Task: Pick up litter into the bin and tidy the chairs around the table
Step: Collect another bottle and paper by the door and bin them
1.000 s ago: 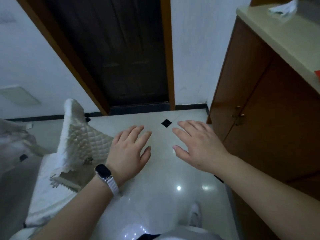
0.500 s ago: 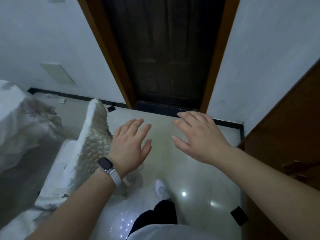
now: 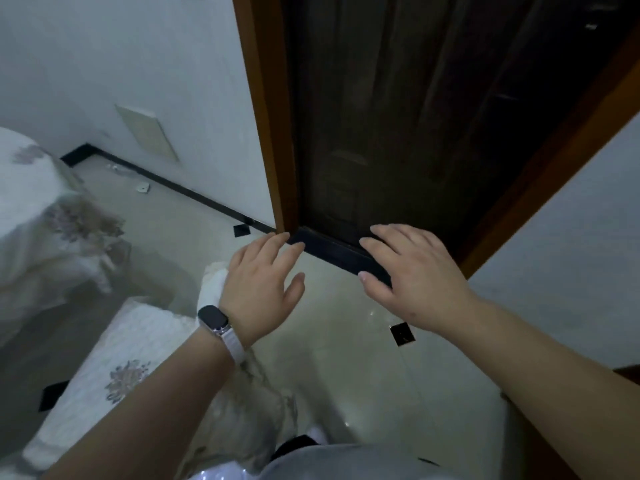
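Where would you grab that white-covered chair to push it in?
Probably the top edge of its backrest, reached from above on the person's side. The backrest stands upright next to the left hand, while the chair seat lies beyond it, toward the cloth-covered table. The left hand and the right hand are both open, holding nothing.

Both arms reach forward from the bottom of the view, forearms bare, palms turned down. The left hand (image 3: 258,292) is held out flat with its fingers straight and close together, thumb out to the side, holding nothing; a watch (image 3: 213,318) with a pale strap sits on its wrist. The right hand (image 3: 412,277) is level with it and just apart, fingers straight and slightly spread, thumb pointing toward the left hand, likewise holding nothing.
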### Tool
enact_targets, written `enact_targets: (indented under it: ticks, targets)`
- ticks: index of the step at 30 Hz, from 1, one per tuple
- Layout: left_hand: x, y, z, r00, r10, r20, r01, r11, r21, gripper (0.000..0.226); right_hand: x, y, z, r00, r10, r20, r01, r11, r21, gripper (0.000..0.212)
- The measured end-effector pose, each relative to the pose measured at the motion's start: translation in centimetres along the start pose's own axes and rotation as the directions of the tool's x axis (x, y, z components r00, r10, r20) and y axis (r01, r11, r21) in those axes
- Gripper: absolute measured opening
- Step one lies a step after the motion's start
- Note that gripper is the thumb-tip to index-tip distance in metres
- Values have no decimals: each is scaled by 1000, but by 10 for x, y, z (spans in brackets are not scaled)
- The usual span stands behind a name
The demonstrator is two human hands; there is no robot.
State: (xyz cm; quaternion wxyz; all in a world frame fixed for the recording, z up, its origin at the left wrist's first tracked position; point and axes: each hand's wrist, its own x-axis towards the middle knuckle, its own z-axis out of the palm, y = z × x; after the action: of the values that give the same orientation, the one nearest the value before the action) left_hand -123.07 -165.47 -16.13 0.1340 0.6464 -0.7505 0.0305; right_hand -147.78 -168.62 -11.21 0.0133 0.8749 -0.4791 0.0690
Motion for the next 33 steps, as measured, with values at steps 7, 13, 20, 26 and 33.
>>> enact_targets:
  ticks: [7,13,20,26,33]
  targets:
    - [57,-46,16,992,-102,-67,103,995,5,48,103,20,26,992,-124,3,124,991,46,55]
    - [129,-66,42,979,-203,-25,204,977,67,49,203,61,60,977,-209,45,203,972,120,56]
    - [234,-85,49,943,-331,-26,331,929,165,49,329,127,64,948,-316,39,299,927,227,51]
    - [286,-105,46,893,-442,-89,451,878,161,50,425,150,70,902,-428,62,400,880,255,52]
    - [284,-183,47,809,-571,-141,588,792,166,51,510,97,94,827,-561,31,529,797,292,57]
